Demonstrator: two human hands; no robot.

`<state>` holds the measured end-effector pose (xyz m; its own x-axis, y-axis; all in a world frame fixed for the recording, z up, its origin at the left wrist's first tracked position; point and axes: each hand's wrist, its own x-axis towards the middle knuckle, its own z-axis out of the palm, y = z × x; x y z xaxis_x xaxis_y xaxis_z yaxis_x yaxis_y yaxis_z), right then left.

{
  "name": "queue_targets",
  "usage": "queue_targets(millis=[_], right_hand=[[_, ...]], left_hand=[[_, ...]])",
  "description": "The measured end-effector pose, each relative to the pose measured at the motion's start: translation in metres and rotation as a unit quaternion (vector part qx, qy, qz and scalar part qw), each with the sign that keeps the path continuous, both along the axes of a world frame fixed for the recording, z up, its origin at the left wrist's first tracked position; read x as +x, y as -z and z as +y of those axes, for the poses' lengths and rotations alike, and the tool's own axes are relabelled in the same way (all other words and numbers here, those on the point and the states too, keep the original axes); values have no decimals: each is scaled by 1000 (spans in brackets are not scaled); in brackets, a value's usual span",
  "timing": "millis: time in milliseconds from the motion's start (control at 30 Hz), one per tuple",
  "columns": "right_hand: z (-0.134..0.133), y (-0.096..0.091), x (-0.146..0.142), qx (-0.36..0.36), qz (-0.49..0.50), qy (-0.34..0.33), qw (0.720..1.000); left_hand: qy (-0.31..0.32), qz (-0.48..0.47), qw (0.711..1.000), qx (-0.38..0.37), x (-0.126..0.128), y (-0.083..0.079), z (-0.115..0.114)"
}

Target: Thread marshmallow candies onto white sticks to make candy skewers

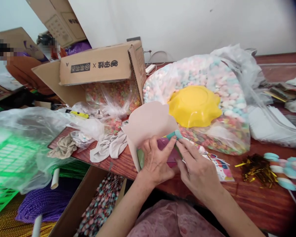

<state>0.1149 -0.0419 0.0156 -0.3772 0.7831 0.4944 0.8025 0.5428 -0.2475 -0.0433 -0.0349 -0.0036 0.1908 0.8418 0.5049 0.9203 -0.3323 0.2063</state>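
Note:
A pale pink card piece with a scalloped edge stands up on the near edge of the table, with purple and green card below it. My left hand lies over this card, its fingers spread and its thumb tip at a teal strip. From the other side my right hand pinches the strip near its pale blue end. The palms hide part of the card. Close to my right hand lies a printed colourful card. Behind the hands is a yellow wavy-edged dish.
Bags of pastel candies fill the back. An open cardboard box stands back left, beside grey cloth. Gold tinsel and candy skewers lie right. Below left are a green basket and purple cords. Co-workers sit far left.

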Motion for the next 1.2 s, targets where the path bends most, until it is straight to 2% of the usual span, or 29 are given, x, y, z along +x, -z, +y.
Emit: queue_targets(millis=[133,300,467,533,633,733,800,967,1200], right_hand=[[2,5,-4,24,90,-17,996],[4,3,-7,78,108,-16,991],[3,-2,-12,118,152,-60,979],[3,-3,-13,102,203,-75,971],[6,-3,-15,30,308,-81,948],[9,-3,-17,-79,433,-74,895],[10,-4,-19,-112,474,-62,871],[14,-2,-22,-34,407,-56,911],[27,-3,-14,-117,418,-114,894]], left_hand=[[-7,1,1000,25,-3,-4,-6],[-17,-9,998,63,-4,-7,-11],[-33,-14,996,83,-7,-4,-10],[-34,-17,995,93,-8,-3,-11],[-29,-15,994,100,-8,-1,-12],[-24,-17,994,106,-9,2,-13],[-22,-26,992,118,-10,4,-13],[-9,-48,988,147,-11,5,-12],[-6,-60,984,166,-10,8,-13]])
